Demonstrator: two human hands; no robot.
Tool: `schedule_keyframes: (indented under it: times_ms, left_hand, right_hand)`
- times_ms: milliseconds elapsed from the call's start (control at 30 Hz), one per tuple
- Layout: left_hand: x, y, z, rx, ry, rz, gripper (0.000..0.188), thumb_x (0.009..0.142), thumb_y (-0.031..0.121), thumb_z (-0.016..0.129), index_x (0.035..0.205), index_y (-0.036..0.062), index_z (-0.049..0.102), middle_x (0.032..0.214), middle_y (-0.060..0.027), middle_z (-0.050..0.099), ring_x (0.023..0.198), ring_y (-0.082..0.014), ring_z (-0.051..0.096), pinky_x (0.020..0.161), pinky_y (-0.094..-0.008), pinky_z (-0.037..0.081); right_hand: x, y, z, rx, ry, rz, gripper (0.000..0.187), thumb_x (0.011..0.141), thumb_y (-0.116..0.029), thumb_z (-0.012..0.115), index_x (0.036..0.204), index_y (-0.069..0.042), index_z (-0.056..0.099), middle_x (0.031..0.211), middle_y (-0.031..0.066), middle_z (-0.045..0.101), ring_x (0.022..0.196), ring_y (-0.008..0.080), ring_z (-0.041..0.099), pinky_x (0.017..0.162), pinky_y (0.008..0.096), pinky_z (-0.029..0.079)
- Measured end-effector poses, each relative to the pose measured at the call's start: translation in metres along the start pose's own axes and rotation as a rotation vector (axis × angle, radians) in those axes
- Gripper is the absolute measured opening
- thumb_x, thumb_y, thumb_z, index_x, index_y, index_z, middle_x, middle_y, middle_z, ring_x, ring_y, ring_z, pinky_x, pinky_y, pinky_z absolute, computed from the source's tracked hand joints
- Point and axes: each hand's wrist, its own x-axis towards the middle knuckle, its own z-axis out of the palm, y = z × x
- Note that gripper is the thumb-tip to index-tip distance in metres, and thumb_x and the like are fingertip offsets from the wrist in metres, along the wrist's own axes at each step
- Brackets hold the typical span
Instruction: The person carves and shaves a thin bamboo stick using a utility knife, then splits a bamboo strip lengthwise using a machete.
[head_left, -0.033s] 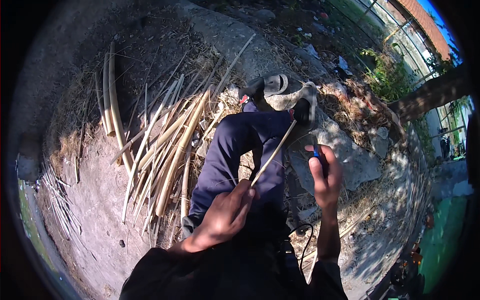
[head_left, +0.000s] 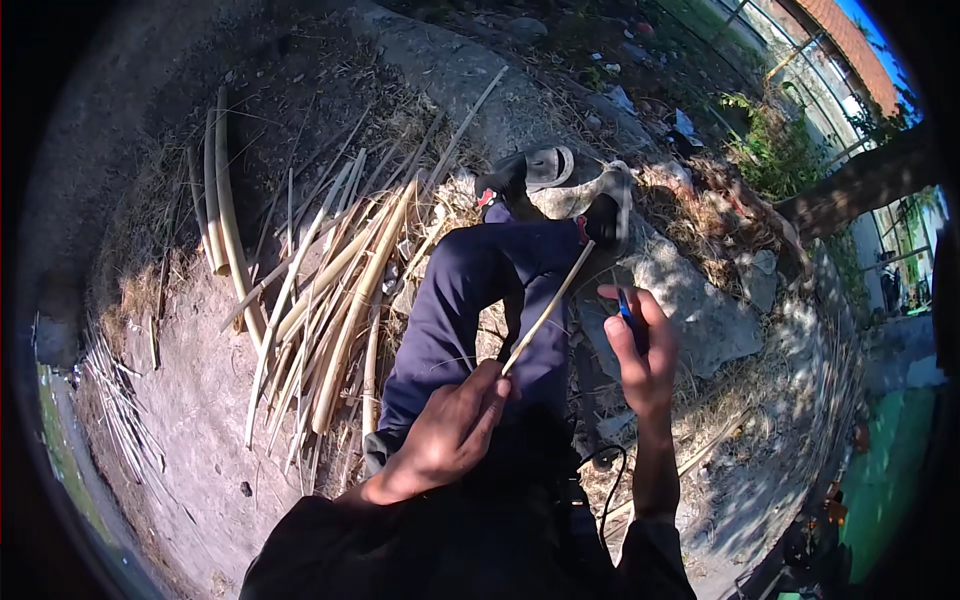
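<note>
My left hand [head_left: 455, 430] is closed round the lower end of a thin, pale bamboo strip [head_left: 548, 308]. The strip slants up and to the right over my dark blue trousers, its far end near my shoe. Off to the right, and apart from the strip, my right hand [head_left: 645, 350] grips a small blue and dark tool [head_left: 626, 306] between thumb and fingers. Its working end is too small to make out. A heap of split bamboo strips [head_left: 345, 305] lies on the ground left of my legs.
Thicker bamboo poles [head_left: 226, 190] lie at the far left, and a bundle of thin strips [head_left: 120, 410] lies nearer. A flat rock [head_left: 700, 310] sits right of my legs. A tree trunk [head_left: 860, 185] rises at the right. A black cable [head_left: 615, 480] loops near my right forearm.
My right hand has shifted slightly to the left with the blue tool, and more of the tool shows. The left hand and the strip stay almost where they were.
</note>
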Motion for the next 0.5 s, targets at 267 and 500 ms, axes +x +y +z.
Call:
schedule_keyframes:
  times_ms: [267, 500]
  left_hand:
    - [0.007, 0.021, -0.003, -0.255, -0.187, -0.212, 0.035, 0.115, 0.034, 0.045, 0.108, 0.0025, 0.059, 0.072, 0.0025, 0.048, 0.063, -0.0082, 0.043, 0.061, -0.028, 0.038]
    - [0.015, 0.019, 0.001, -0.456, -0.125, -0.202, 0.032, 0.117, 0.025, 0.04, 0.103, 0.0038, 0.058, 0.075, 0.0019, 0.049, 0.065, -0.0065, 0.043, 0.062, -0.027, 0.037]
  right_hand:
    - [0.019, -0.029, 0.027, 0.626, -0.182, 0.304, 0.015, 0.098, -0.012, 0.076, 0.107, -0.001, 0.075, 0.084, 0.0025, 0.075, 0.063, 0.003, 0.053, 0.06, 0.0212, 0.038]
    - [0.012, -0.038, 0.029, 0.573, -0.184, 0.147, 0.022, 0.102, -0.017, 0.07, 0.116, 0.0, 0.072, 0.082, 0.0029, 0.072, 0.065, 0.0051, 0.055, 0.064, 0.0234, 0.042]
